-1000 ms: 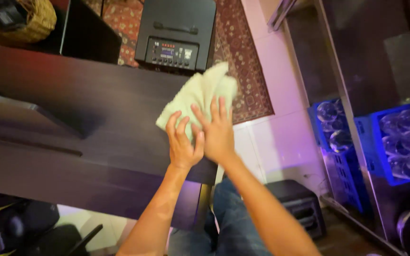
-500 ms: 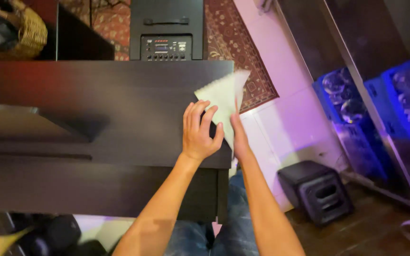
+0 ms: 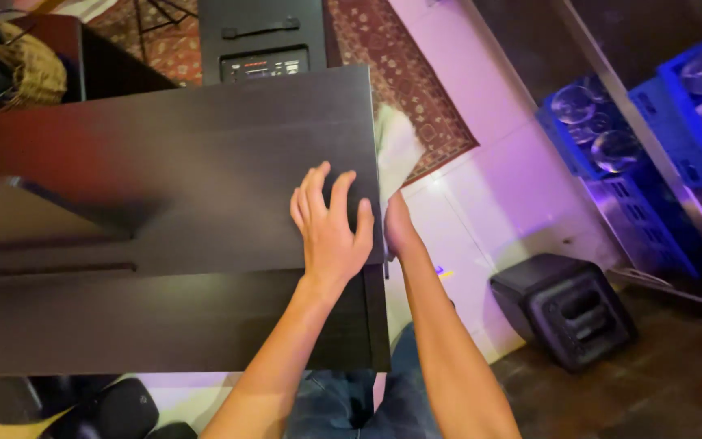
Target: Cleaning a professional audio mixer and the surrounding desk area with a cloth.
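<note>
One head-worn camera looks steeply down, close over a dark tabletop (image 3: 164,162); edges perhaps blurred.

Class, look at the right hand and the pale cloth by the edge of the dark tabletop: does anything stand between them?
Nothing visible does. The right hand is over the tabletop's right edge, and the cloth hangs blurred just beyond it. The edge hides the fingers, so contact cannot be confirmed. The left hand rests flat on the tabletop beside them.

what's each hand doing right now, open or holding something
Left hand: open, fingers spread flat on the dark tabletop.
Right hand: at the table's edge by the pale cloth; grip cannot be told.
</note>
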